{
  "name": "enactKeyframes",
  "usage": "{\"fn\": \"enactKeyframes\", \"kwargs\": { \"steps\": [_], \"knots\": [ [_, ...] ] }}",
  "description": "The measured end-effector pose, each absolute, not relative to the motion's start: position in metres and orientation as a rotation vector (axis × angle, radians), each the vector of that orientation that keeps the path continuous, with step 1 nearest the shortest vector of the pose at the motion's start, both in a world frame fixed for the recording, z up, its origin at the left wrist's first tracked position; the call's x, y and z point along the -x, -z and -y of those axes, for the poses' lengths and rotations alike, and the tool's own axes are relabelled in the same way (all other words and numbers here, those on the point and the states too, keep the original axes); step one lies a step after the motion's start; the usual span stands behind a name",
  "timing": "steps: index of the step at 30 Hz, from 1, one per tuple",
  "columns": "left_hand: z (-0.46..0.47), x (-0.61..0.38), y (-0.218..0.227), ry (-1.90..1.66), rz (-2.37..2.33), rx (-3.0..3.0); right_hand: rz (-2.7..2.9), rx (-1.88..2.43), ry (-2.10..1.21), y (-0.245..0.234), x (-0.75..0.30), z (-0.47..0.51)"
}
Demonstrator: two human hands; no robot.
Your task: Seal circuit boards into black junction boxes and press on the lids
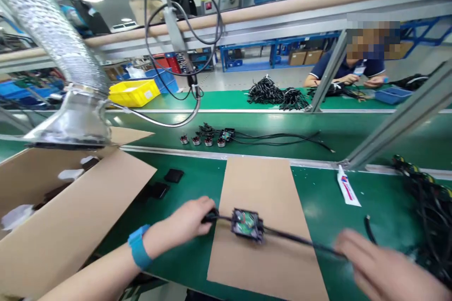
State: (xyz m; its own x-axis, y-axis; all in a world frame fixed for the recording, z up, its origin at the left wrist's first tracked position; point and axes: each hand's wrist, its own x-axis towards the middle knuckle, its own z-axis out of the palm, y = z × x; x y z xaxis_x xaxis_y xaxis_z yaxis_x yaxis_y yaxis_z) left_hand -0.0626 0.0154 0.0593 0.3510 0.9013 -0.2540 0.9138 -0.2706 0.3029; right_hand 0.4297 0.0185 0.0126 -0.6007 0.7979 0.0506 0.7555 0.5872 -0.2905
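Observation:
My left hand (190, 223) is closed on the short black cable end of a small open black box (247, 224) with a green circuit board inside. The box hangs just above a brown cardboard sheet (263, 188) on the green bench. A long black cable (300, 241) runs from the box to the right into my right hand (374, 268), which is blurred and seems closed around it. A blue band is on my left wrist.
An open cardboard carton (63, 216) sits at left under a silver extraction duct (70, 113). Two black lids (165, 183) lie beside it. A white tube (348, 188) and a cable heap (427, 207) are at right. Small parts (208, 140) ride the belt; a person works opposite.

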Motion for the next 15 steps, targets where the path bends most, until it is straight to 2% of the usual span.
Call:
{"fn": "enactKeyframes", "kwargs": {
  "steps": [4,7,10,15],
  "knots": [
    [-0.092,0.113,-0.073,-0.202,-1.811,-2.324,2.781,1.183,0.0,-0.156,-0.379,-0.12],
    [-0.152,0.13,-0.073,-0.198,-1.901,-2.373,2.844,1.366,0.155,-0.215,-0.342,-0.208],
    [-0.198,0.121,-0.071,-0.004,-1.934,-2.446,2.795,1.448,0.285,-0.229,-0.318,-0.282],
    [-0.257,0.081,-0.06,0.179,-1.924,-2.55,2.639,1.647,0.394,-0.21,-0.315,-0.366]
  ]
}}
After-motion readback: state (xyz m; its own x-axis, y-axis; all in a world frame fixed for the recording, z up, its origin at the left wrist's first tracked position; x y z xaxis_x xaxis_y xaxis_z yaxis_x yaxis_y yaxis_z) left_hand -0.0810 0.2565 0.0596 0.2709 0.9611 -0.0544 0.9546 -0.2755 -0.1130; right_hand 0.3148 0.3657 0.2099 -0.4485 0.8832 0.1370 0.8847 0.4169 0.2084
